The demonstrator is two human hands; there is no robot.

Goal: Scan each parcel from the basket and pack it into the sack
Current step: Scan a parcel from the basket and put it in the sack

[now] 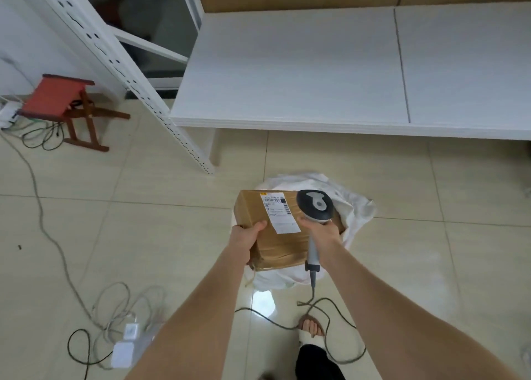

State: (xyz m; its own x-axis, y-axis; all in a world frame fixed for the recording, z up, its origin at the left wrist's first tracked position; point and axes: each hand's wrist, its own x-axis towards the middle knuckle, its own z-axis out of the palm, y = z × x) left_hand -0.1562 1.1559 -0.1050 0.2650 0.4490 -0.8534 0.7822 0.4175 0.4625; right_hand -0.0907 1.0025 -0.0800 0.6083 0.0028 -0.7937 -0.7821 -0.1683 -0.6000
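Scan step: L hand (247, 236) fingers (258, 226) clamp brown cardboard parcel (255, 210); R hand (320, 231) grips grey handheld scanner (314, 204). Next prob.: lower into white sack (357, 207).

No legible print on parcel label (280, 213)

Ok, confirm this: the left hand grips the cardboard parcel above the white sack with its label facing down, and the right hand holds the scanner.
Not quite: the label faces up, toward the camera, as the head view shows. The rest stands: the left hand grips the cardboard parcel above the white sack, and the right hand holds the scanner.
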